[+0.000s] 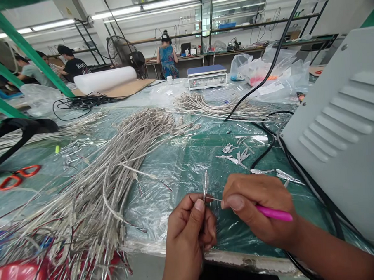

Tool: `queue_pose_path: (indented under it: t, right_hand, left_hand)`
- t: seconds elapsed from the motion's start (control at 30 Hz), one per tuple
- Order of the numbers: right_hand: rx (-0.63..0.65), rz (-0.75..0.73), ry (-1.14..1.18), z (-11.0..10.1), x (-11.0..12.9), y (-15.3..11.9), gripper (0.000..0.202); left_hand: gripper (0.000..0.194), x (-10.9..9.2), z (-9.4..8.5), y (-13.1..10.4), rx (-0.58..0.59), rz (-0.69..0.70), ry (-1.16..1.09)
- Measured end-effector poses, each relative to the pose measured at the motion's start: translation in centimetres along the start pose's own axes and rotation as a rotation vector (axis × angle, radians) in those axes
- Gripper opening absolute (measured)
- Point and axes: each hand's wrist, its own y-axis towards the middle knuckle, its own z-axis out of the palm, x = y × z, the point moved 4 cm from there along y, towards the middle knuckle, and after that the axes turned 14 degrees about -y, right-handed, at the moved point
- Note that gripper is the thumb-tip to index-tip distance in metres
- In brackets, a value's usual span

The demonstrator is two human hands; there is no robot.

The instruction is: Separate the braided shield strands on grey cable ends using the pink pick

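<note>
My left hand (190, 226) is closed, pinching a cable end whose silver foil (205, 181) stands upright above the thumb. The rest of that cable is hidden in the fist. In my closed right hand (259, 207) is a pick with a pink handle (275, 213). Its thin metal shaft points left and reaches the foil at my left fingertips. A large bundle of grey-white cables (113, 159) lies left of my hands, with thin dark and red wires at the near ends. Torn foil strips (237, 156) lie beyond my right hand.
A grey louvred metal box (338, 129) stands at the right, with black cords beside it. Orange-handled scissors (19, 177) lie at the left. Farther back are a second cable bundle (210, 106), a scale (207, 77) and plastic bags (271, 72). Several people work in the background.
</note>
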Motion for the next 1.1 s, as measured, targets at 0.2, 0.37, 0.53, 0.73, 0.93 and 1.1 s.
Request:
queue_pose_path:
  t: [0.2,0.37,0.53,0.73,0.93,1.1]
  right_hand:
    - [-0.025,-0.010,-0.052,-0.2,0.2,-0.1,0.029]
    - [-0.042,-0.014,-0.102,-0.2,0.2,0.0,0.028]
    - [-0.128,0.150,-0.197,-0.2,-0.8,0.0,0.026]
    - [-0.163,0.064,-0.090,-0.8,-0.3,-0.2,0.023]
    - [-0.026,-0.070,-0.013,-0.5,0.4,-0.2,0.028]
    - [-0.004,-0.051,-0.018,-0.3,0.2,-0.3,0.026]
  left_hand:
    - [0.014,0.0,-0.1,0.0,-0.009,0.000,0.000]
    - [0.014,0.0,0.1,0.0,-0.018,-0.005,0.009]
    - [0.017,0.0,0.2,0.0,-0.030,-0.019,0.029]
    - [0.017,0.0,0.1,0.0,-0.028,-0.017,0.029]
    - [0.016,0.0,0.1,0.0,-0.004,-0.019,0.014]
    - [0.016,0.0,0.1,0.0,0.003,-0.014,0.022]
